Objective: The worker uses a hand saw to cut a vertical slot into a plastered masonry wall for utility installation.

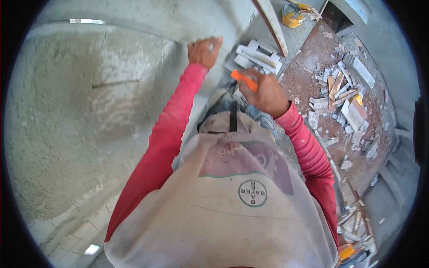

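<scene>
My left hand [204, 52] is raised at or close against the grey plastered surface ahead, fingers apart and nothing seen in it. Whether its fingertips touch the surface I cannot tell. To its right and a little nearer, my right hand [269, 94] is closed around an orange handle [245, 81]. The handle's end sticks out to the left of the fingers; the rest of the tool is hidden, so its kind does not show. Just beyond this hand lies a small stack of white and grey pieces [258, 57].
A rough grey wall [67, 129] fills the left side. A long wooden strip [271, 27] slants down at the top. Behind it sits a yellow bag [292, 15]. Broken tiles and wood scraps [342, 91] litter the reddish floor [304, 67] on the right.
</scene>
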Motion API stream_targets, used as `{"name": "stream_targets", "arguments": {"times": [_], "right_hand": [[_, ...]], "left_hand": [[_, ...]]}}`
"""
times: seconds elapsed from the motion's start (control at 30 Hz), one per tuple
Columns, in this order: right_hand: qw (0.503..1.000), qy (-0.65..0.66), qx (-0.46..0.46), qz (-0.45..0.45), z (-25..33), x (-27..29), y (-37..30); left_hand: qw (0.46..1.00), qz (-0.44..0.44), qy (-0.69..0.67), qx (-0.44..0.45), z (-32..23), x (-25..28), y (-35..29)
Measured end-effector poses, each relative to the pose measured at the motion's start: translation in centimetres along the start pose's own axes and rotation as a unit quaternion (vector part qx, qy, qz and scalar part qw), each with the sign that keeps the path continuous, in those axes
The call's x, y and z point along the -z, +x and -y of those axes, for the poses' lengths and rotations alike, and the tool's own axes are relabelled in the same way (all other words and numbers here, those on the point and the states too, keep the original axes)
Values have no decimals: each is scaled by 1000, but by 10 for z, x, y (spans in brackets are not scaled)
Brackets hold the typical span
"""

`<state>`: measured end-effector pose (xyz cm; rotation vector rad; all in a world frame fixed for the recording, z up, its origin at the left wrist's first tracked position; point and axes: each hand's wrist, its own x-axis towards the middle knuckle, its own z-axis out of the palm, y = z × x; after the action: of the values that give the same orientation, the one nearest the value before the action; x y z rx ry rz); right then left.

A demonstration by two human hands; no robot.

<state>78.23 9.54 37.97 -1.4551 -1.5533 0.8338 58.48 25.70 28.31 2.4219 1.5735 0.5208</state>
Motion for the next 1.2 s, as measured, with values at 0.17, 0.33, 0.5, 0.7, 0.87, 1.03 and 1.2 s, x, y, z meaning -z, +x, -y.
{"name": "stream_targets", "arguments": {"times": [0.17,0.33,0.5,0.7,0.87,1.03,1.2], "right_hand": [[998,2,-30,51,16,26,-39],[999,-1,33,1,-17,-25,6],[996,-1,-18,84,9,3,-5],[992,-16,-91,83,21,2,14],[994,-33,16,100,-8,3,-8],[996,-16,-42,78,-3,-27,4],[995,-33,-25,88,-5,-17,9]], "left_hand": [[999,2,-3,-41,-47,31,-22],[1000,-13,27,-6,6,4,17],[1000,7,-15,-4,-24,17,-11],[995,-57,-79,27,-15,14,10],[997,52,-61,20,-27,18,-19],[999,-36,-20,-18,0,-1,-2],[997,73,-3,24,1,4,-2]]}}
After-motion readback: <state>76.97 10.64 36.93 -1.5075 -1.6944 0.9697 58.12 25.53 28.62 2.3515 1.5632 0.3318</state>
